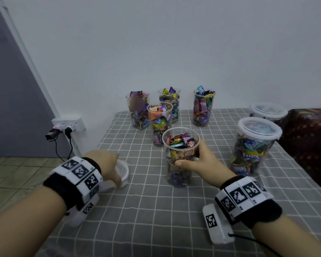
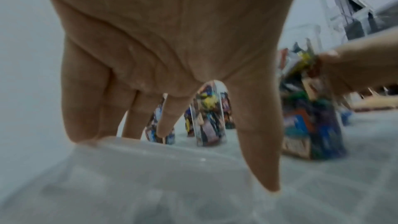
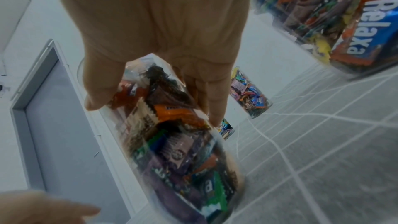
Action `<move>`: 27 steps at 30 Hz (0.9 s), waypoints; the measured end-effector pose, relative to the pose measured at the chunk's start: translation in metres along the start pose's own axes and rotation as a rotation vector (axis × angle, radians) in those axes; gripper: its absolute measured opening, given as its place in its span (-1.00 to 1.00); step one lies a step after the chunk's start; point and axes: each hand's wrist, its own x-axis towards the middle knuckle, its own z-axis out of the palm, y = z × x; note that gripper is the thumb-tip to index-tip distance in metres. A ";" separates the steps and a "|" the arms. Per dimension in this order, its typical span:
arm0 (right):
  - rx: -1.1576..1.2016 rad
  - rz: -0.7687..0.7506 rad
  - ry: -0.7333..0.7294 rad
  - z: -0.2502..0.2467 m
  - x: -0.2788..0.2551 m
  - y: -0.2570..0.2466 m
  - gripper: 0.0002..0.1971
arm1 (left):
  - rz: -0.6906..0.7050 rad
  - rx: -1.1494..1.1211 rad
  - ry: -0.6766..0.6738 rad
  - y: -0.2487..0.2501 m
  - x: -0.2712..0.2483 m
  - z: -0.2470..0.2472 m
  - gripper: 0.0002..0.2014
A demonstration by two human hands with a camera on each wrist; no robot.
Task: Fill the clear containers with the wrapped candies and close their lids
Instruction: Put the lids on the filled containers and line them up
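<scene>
Candy-packed clear plastic jar [image 1: 180, 156] stands upright near the middle of a table draped in a grey cloth with a white grid [image 1: 156, 210], its round mouth uncovered and crinkly foil wrappers [image 1: 182, 141] heaped to just below the rim. A person's right hand [image 1: 196, 160] grips it partway up the smooth wall, thumb on the near side and fingers curled around the far side. The left hand [image 1: 107, 164] reaches down over a translucent white lid [image 1: 123, 171] lying at the cloth's left edge, fingers extended and spread above it; the wrist view is too blurred to show whether they touch it, though nothing is clasped. Four more uncovered cylinders of sweets [image 1: 203, 108] cluster toward the white wall behind. At the right, a wider tub [image 1: 256, 145] with a snapped-on ridged lid holds blue and orange packets, and a second lidded tub [image 1: 267, 110] sits just behind it. Both wrists wear black bands carrying square black-and-white markers.
</scene>
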 end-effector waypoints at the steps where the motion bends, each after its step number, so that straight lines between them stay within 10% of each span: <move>1: -0.002 0.001 0.002 0.000 0.000 0.000 -0.35 | 0.001 -0.065 0.027 -0.003 -0.003 -0.007 -0.08; 10: -0.020 0.009 0.010 0.001 -0.002 0.000 -0.33 | 0.322 -0.621 0.243 0.018 -0.039 -0.087 0.22; 21: -0.001 0.009 0.033 0.002 -0.004 -0.001 -0.36 | 0.389 -0.337 0.328 0.085 -0.024 -0.108 -0.27; 27: -0.021 -0.006 0.037 0.002 -0.004 0.001 -0.33 | 0.398 -0.306 0.343 0.087 -0.021 -0.110 -0.13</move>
